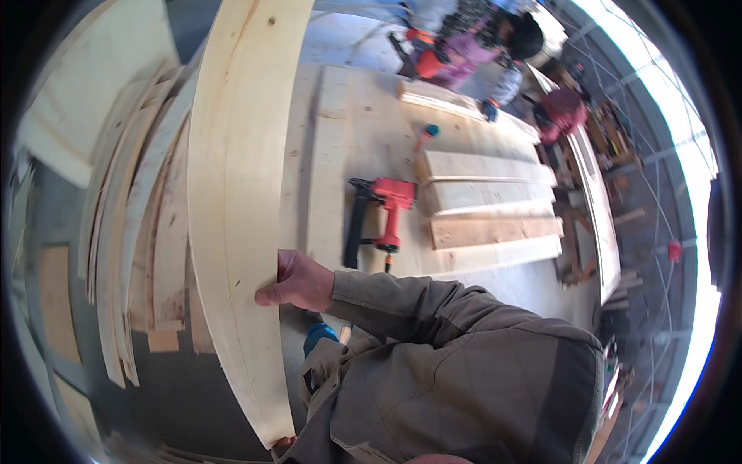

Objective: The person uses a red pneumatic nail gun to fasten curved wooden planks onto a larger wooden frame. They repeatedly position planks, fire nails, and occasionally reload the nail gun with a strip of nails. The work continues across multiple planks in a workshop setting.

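A long pale wooden board (pixel 239 170) rises from the lower middle to the upper edge, left of centre. Reaching in from the right, my right hand (pixel 304 282) grips its right edge, thumb on the near face and fingers hidden behind. At the board's bottom end, a small part of my left hand (pixel 284 443) shows, closed round the corner; most of it is hidden. Beyond my right hand, a red and black nail gun (pixel 394 203) lies on the wooden worktop (pixel 379 155), with a hose fitting at its handle.
Several cut boards (pixel 491 197) lie side by side on the worktop. Long planks (pixel 147 209) lean on the left. A co-worker in purple (pixel 464 58) bends over the far side, a gloved hand (pixel 490 110) at some boards. Another person in dark red (pixel 563 114) is farther right.
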A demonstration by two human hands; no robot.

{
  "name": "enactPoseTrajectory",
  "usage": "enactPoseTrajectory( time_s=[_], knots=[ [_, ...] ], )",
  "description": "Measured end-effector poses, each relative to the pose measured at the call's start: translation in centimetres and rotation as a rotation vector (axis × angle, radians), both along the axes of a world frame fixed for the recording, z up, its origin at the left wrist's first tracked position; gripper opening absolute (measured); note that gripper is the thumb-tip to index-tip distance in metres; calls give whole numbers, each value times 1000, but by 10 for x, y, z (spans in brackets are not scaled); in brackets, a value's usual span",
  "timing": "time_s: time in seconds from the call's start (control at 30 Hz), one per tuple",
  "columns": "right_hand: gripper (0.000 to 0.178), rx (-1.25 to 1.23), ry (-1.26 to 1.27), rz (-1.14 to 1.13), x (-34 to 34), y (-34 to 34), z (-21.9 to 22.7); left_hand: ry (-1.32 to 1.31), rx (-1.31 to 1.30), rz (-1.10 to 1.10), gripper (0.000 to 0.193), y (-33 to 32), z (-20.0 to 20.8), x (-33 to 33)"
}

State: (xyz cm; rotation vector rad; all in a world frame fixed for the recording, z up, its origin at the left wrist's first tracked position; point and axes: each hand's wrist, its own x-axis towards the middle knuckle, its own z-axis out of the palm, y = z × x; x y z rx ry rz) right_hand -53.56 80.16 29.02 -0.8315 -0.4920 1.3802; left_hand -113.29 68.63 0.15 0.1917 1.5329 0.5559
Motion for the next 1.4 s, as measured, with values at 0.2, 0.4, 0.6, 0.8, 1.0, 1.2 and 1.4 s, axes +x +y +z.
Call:
enactPoseTrajectory(
  time_s=[0.2, 0.4, 0.6, 0.8, 1.0, 1.2, 1.4],
  knots=[
    [42, -13, -12, -377, 31, -154, 21, 6, 242, -236, 75, 196, -7, 38],
    [30, -137, 237, -887, 63, -309, -31, -17, 369, -808, 85, 305, 30, 149],
    [33, -275, 368, -1192, 124, -481, -105, -93, 439, -1128, 78, 212, 95, 298],
    [32, -471, 467, -1311, 171, -625, -165, -85, 304, -1143, 78, 88, 115, 382],
    [37, -458, 484, -1439, 198, -715, -172, -331, 239, -1097, 74, 13, 103, 450],
    [25, -451, 389, -1665, 239, -758, -180, -377, 227, -1228, 64, -32, 73, 537],
    [27, -604, 333, -1776, 291, -783, -170, -642, 188, -1197, 60, -82, 45, 622]
  ],
)
